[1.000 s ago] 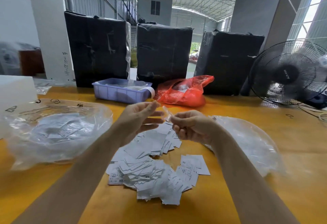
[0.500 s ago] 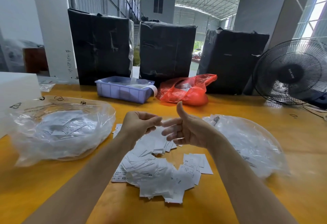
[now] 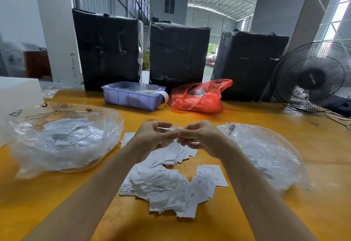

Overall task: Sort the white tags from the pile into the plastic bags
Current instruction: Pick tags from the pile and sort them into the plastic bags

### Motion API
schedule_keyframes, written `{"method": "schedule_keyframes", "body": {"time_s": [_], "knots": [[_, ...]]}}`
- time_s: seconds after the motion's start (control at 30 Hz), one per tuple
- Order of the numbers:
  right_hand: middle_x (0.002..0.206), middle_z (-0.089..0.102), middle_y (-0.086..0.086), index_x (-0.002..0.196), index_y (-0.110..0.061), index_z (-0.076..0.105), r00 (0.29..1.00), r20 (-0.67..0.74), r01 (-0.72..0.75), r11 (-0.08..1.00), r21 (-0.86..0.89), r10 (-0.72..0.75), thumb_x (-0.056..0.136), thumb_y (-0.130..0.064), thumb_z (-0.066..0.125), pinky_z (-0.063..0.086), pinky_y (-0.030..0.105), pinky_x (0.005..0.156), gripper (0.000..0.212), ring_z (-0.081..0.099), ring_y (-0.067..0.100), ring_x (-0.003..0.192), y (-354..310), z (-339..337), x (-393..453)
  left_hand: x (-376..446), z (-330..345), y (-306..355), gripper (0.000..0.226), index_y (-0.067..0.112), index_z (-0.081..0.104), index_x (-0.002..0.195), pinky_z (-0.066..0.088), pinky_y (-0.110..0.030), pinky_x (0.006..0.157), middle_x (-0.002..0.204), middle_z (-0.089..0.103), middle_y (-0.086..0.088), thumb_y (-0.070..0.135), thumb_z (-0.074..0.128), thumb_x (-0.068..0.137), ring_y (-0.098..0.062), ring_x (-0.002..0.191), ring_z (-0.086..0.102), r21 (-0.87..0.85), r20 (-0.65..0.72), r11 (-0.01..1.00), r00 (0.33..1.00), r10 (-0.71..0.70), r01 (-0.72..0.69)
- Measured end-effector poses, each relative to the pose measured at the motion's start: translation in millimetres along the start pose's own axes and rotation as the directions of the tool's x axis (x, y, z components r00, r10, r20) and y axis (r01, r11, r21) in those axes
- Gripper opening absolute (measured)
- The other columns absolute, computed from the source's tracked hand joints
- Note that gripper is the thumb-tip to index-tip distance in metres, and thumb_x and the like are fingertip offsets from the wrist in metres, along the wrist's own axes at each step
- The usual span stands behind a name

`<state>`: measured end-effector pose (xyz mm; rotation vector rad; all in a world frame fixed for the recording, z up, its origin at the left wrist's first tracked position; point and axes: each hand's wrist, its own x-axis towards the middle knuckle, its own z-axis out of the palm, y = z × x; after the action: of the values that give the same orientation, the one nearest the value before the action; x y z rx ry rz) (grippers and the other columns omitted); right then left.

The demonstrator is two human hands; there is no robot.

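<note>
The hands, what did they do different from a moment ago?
Half a second ago the right hand was open with its thumb up and held nothing. Now it has closed in on the left hand, and both pinch one white tag between them above the pile. The two plastic bags and the pile stayed put.

Half a second ago right hand (image 3: 201, 138) was spread, thumb up, apart from left hand (image 3: 153, 136); now both hands meet fingertip to fingertip, pinching one thin white paper tag (image 3: 165, 128) edge-on between them above the pile.
</note>
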<state>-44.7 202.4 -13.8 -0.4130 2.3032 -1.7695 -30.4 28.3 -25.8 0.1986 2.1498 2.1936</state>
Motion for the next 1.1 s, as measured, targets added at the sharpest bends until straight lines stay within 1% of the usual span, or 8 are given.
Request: {"method": "schedule_keyframes", "body": {"time_s": [0.13, 0.2, 0.33, 0.5, 0.6, 0.8, 0.97, 1.1], "knots": [[0.067, 0.07, 0.002, 0.068, -0.015, 0.072, 0.999, 0.024, 0.026, 0.999, -0.033, -0.025, 0.072, -0.044, 0.069, 0.047, 0.024, 0.066, 0.03, 0.062, 0.011, 0.06, 1, 8, 1, 0, -2, -3, 0.031, 0.012, 0.066, 0.098, 0.052, -0.019, 0.063, 0.089, 0.069, -0.004, 0.005, 0.077, 0.07, -0.01, 0.076, 0.065, 0.087, 0.038, 0.996, 0.999, -0.032, 0.029], [0.067, 0.07, 0.002, 0.075, -0.01, 0.07, 0.995, -0.087, 0.043, 0.999, -0.024, -0.045, 0.083, -0.04, 0.064, 0.048, 0.022, 0.06, 0.032, 0.063, 0.011, 0.058, 5, 10, 6, 1, -5, -4, 0.019, 0.013, 0.069, 0.085, 0.047, -0.017, 0.058, 0.075, 0.068, 0.002, 0.005, 0.078, 0.071, -0.007, 0.066, 0.062, 0.104, -0.045, 0.994, 0.998, -0.034, 0.039], [0.088, 0.072, 0.007, 0.089, -0.001, 0.07, 0.938, -0.289, -0.001, 0.833, -0.554, -0.191, 0.092, -0.016, 0.059, 0.054, 0.032, 0.071, 0.019, 0.066, 0.019, 0.077, 27, 12, 18, 8, -19, -7, 0.016, 0.007, 0.066, 0.072, 0.044, -0.015, 0.047, 0.059, 0.061, -0.003, 0.002, 0.08, 0.069, -0.012, 0.053, 0.052, 0.027, -0.224, 0.999, 0.974, -0.029, 0.036], [0.128, 0.06, 0.001, 0.123, -0.016, 0.061, 0.976, -0.004, 0.132, 0.605, -0.786, -0.218, 0.088, -0.008, 0.059, 0.041, 0.029, 0.1, 0.037, 0.05, 0.018, 0.12, 52, 31, 22, 15, -32, -13, 0.018, 0.008, 0.063, 0.075, 0.048, -0.013, 0.048, 0.065, 0.064, -0.006, 0.0, 0.079, 0.071, -0.012, 0.056, 0.059, -0.002, -0.332, 0.999, 0.943, -0.032, 0.033], [0.135, 0.056, 0.003, 0.128, -0.015, 0.057, 0.964, 0.113, 0.217, 0.464, -0.859, -0.241, 0.089, -0.006, 0.051, 0.038, 0.037, 0.104, 0.041, 0.041, 0.019, 0.131, 57, 37, 23, 17, -34, -16, 0.02, 0.009, 0.063, 0.077, 0.049, -0.013, 0.047, 0.057, 0.066, 0.0, -0.002, 0.079, 0.07, -0.009, 0.051, 0.06, -0.017, -0.329, 0.999, 0.944, -0.032, 0.028], [0.122, 0.063, 0.004, 0.107, -0.009, 0.066, 0.96, 0.172, 0.233, 0.288, -0.929, -0.223, 0.09, -0.032, 0.054, 0.041, 0.046, 0.093, 0.031, 0.046, 0.024, 0.122, 51, 36, 17, 18, -32, -20, 0.023, 0.01, 0.063, 0.081, 0.045, -0.013, 0.047, 0.059, 0.068, 0.005, -0.002, 0.079, 0.069, -0.007, 0.053, 0.061, -0.01, -0.293, 0.999, 0.955, -0.04, 0.039], [0.094, 0.069, 0.006, 0.091, -0.009, 0.065, 0.909, 0.239, 0.298, 0.132, -0.945, -0.342, 0.096, -0.024, 0.039, 0.037, 0.037, 0.088, 0.03, 0.057, 0.025, 0.096, 53, 32, 19, 17, -32, -22, 0.023, 0.011, 0.063, 0.08, 0.045, -0.017, 0.052, 0.069, 0.068, 0.0, -0.001, 0.079, 0.069, -0.011, 0.059, 0.061, 0.008, -0.286, 0.999, 0.958, -0.034, 0.038], [0.073, 0.062, 0.009, 0.075, -0.011, 0.052, 0.887, 0.22, 0.304, 0.154, -0.94, -0.407, 0.1, -0.023, 0.036, 0.034, 0.031, 0.071, 0.032, 0.056, 0.029, 0.07, 56, 25, 21, 17, -32, -22, 0.022, 0.01, 0.063, 0.081, 0.046, -0.021, 0.057, 0.076, 0.068, -0.003, 0.0, 0.08, 0.069, -0.013, 0.063, 0.061, 0.01, -0.277, 0.999, 0.96, -0.037, 0.041]]}}
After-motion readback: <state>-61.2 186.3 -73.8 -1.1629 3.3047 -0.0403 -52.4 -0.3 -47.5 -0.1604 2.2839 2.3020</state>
